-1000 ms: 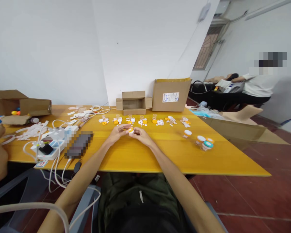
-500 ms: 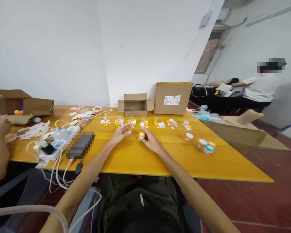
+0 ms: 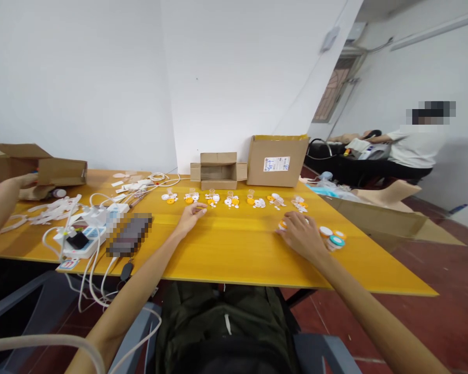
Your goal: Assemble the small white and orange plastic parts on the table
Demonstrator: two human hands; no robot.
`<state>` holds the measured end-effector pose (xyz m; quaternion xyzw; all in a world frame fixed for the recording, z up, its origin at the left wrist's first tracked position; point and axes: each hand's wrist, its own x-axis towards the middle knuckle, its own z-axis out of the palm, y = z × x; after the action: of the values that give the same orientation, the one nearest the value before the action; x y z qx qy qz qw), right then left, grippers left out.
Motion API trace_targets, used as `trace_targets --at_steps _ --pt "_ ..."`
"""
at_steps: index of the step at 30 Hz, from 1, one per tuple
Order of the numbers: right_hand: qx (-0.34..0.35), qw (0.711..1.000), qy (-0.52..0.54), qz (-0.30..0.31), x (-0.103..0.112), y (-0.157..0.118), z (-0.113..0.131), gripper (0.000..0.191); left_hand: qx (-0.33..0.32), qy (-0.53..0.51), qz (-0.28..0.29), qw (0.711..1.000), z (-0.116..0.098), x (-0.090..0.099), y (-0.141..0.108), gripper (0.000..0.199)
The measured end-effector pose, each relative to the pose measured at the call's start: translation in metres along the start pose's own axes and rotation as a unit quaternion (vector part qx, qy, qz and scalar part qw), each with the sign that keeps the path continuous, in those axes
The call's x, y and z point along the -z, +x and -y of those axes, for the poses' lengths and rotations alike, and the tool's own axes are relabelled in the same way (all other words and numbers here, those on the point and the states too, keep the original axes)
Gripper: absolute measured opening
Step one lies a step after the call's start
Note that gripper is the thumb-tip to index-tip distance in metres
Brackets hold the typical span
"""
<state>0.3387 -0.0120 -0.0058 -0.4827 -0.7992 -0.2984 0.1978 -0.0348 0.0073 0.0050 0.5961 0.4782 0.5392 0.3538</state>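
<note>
My right hand [image 3: 302, 234] is closed on a small jar with an orange-and-white lid [image 3: 282, 225], near the right part of the table; its fingers hide most of the jar. Just beyond that hand stand capped clear jars: one with a white lid [image 3: 325, 231], one with an orange lid [image 3: 338, 235] and one with a teal lid [image 3: 337, 241]. My left hand [image 3: 191, 218] hovers by the table's middle, fingers loosely curved and holding nothing. Ahead of it lie groups of clear cups, yellow gear-edged rings [image 3: 189, 200] and small white parts [image 3: 216, 199].
A small open carton [image 3: 218, 184] and a larger closed carton [image 3: 271, 174] stand at the wall. On the left are a power strip [image 3: 88, 241] with cables and a phone [image 3: 130, 236]. Another person's arm [image 3: 3, 205] reaches toward an open box [image 3: 62, 171]. Another person sits far right.
My right hand has carried the orange-lidded jar from the middle to the right, beside the other capped jars. My left hand has shifted slightly left, and its fingers have drawn closer together.
</note>
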Motion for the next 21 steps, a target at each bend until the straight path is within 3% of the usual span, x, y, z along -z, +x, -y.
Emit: trace_targets --at_steps 7,14,21 --pt "-0.049 0.997 -0.048 0.019 0.004 -0.023 -0.027 0.035 0.008 -0.005 -0.029 1.000 0.002 0.003 0.002 0.020" --pt "-0.074 0.996 -0.045 -0.007 -0.003 -0.014 -0.027 0.048 0.023 0.011 -0.030 0.999 0.004 0.004 0.001 0.024" --pt "-0.099 0.994 -0.041 0.038 -0.016 -0.020 -0.030 0.045 0.019 0.010 -0.026 0.999 0.003 0.004 0.002 0.022"
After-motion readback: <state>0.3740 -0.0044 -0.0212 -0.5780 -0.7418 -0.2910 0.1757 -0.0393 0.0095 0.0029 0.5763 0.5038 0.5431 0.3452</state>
